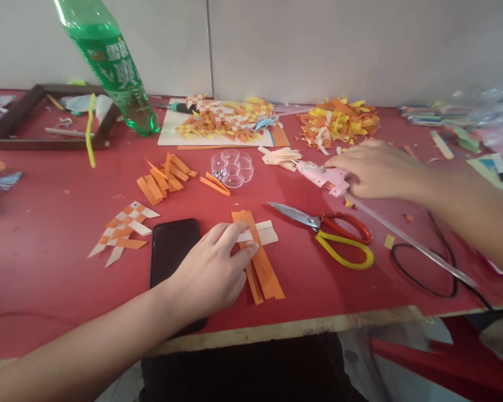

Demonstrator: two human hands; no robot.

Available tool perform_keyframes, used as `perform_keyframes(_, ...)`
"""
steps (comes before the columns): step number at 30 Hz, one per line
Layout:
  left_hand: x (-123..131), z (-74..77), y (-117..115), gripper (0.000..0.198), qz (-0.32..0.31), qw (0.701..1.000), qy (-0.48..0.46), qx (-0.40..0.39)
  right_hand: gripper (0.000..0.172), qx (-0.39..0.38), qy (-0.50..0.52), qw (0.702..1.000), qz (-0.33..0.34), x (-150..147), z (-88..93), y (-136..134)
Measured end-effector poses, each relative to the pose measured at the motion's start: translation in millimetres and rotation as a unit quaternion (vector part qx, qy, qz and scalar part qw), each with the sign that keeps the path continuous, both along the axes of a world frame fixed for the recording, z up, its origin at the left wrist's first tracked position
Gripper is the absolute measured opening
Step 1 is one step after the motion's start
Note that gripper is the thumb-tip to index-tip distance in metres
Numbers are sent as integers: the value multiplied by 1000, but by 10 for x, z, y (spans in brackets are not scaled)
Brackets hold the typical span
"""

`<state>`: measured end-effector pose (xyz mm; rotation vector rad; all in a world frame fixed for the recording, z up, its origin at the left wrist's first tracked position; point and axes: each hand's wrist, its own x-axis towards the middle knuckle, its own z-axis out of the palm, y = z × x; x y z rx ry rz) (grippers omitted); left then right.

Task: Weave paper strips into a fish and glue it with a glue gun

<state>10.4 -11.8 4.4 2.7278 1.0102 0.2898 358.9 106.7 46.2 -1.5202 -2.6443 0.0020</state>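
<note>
My left hand (216, 268) rests on the red table (58, 290), fingers stretched flat and pressing orange and white paper strips (257, 251) that lie crossed near the front edge. Its wrist lies over a black phone (170, 245). My right hand (373, 167) reaches in from the right and closes over the handle of a pink glue gun (318, 174), whose clear glue stick (411, 240) trails toward the right. Red and yellow scissors (331, 231) lie between the two hands.
A woven orange-white paper fish (123, 229) and loose orange strips (163, 178) lie left. A clear small tray (232, 167), a board of woven pieces (222, 120), a scrap pile (339, 123), a green bottle (113, 67), a wooden frame (8, 125) and a black cord (423, 268) surround them.
</note>
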Motion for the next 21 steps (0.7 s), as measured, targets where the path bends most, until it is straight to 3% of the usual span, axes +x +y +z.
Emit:
perform_keyframes(5, -3, 0, -4, 41, -2, 1000, 3, 3, 39, 53, -35, 997, 31, 89, -136, 130)
perform_keyframes(7, -4, -2, -11, 41, 1, 1000, 2, 5, 40, 93, -12, 995, 37, -59, -100, 116)
perform_keyframes(10, -2, -9, -21, 41, 4, 1000, -6, 6, 35, 115, 45, 989, 82, -524, -39, -83)
perform_keyframes(14, -1, -27, -22, 38, 13, 999, -39, 14, 28, -3, 120, 975, 186, -1212, -113, -545)
perform_keyframes(18, 3, -30, -18, 17, 26, 997, -64, 16, 38, -158, 246, 950, 111, -1491, -280, -849)
perform_keyframes(21, 5, -26, -18, 15, 22, 998, -63, 10, 45, -211, 320, 922, 62, -1490, -363, -921)
